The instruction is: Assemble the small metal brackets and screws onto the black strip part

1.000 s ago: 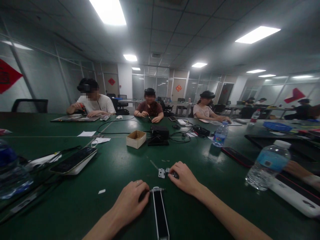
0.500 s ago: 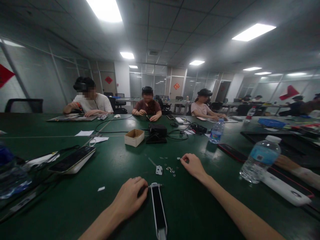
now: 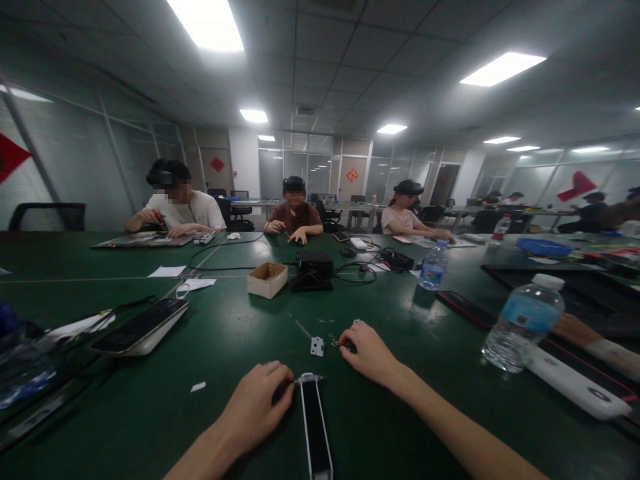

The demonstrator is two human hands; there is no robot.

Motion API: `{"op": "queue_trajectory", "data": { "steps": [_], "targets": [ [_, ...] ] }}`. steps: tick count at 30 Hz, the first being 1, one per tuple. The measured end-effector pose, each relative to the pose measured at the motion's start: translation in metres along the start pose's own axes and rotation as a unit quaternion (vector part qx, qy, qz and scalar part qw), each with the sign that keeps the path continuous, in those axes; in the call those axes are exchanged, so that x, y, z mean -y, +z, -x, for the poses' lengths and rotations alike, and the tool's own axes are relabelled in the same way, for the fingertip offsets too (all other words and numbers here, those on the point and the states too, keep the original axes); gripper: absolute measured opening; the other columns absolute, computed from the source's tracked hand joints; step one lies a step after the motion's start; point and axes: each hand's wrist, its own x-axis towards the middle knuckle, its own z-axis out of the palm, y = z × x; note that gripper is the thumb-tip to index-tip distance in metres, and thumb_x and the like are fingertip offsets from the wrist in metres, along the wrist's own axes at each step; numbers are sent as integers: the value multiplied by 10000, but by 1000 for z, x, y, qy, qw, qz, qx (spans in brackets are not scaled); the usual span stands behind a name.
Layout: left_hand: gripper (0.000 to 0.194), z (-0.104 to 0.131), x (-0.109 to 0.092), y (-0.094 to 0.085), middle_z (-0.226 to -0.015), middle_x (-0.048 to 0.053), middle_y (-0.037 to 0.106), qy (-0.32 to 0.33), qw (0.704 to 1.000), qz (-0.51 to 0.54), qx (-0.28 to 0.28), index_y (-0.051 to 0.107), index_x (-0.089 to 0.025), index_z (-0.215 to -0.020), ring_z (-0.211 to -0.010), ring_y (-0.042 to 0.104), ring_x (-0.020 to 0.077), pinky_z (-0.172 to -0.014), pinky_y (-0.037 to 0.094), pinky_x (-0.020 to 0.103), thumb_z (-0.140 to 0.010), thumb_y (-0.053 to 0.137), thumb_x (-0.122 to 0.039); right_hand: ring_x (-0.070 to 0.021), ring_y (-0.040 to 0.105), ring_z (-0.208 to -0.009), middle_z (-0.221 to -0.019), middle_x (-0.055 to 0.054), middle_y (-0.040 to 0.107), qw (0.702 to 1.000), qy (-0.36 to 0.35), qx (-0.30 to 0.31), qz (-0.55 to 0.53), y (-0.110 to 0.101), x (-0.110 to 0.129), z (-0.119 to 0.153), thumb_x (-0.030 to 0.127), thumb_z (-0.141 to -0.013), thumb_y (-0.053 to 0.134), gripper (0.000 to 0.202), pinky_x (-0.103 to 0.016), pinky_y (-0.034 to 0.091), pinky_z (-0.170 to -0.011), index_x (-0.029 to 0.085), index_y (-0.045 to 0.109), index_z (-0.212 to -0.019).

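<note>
My left hand [image 3: 264,399] is closed, thumb and forefinger pinched at the left end of a thin metal rod [image 3: 315,379]. That rod crosses the top of a long, narrow black device [image 3: 316,423] with white edges, lying on the table. My right hand [image 3: 369,353] reaches down with bent fingers among small shiny rings [image 3: 334,339], which look like nuts or washers. Its fingertips come together there, and whatever they grip is hidden. Between the hands, just beyond the device, lies a small white plate with holes [image 3: 317,346].
A small open cardboard box [image 3: 267,281] and a black device on a stand [image 3: 312,270] are farther off. Water bottles [image 3: 523,323] stand on the right, beside a white power bank [image 3: 580,383]. A phone [image 3: 143,325] lies left. Several people sit around the green table [image 3: 400,433].
My right hand has moved left and nearer, from the far right side of the small rings to over them. The left hand stays at the rod.
</note>
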Motion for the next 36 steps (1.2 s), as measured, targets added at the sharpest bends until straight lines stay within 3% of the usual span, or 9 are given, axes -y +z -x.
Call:
{"op": "queue_trajectory", "data": {
  "steps": [8,17,25,30,36],
  "targets": [
    [196,-1,0,0,-897,37,644,2,1000,-8,-1,616,-204,-907,-810,599,194,-723,442,307,-907,422,-231,-214,580,-837,-852,-78,644,1000,15,9,1,-7,6,1,170,-830,563,115,-326,451,-768,160,669,-871],
    [219,-1,-2,-4,-929,43,646,-7,1000,-5,11,622,-204,-939,-831,589,196,-738,446,316,-918,410,-259,-223,548,-894,-934,-75,628,1000,-23,-7,11,1,-8,-2,234,-862,554,155,-356,446,-769,198,687,-932],
    [200,-1,-5,-4,-914,45,651,-13,1000,-14,6,629,-204,-921,-819,596,196,-733,441,308,-902,432,-238,-203,544,-862,-925,-79,620,995,-84,-50,-16,-4,6,3,179,-853,543,118,-356,447,-771,168,659,-875],
    [195,-1,-6,-3,-879,42,650,-6,1000,-12,-3,624,-201,-901,-802,599,196,-732,444,313,-898,432,-231,-182,536,-839,-882,-51,607,982,-170,-9,-83,-7,27,15,153,-795,589,54,-317,445,-754,174,639,-792],
    [194,-2,-3,0,-884,43,650,-2,1000,-14,-6,621,-205,-888,-822,599,197,-727,452,303,-898,431,-240,-169,537,-821,-846,-36,602,972,-202,4,-117,-5,26,18,138,-788,599,59,-314,433,-768,178,629,-758]
  ]
}}
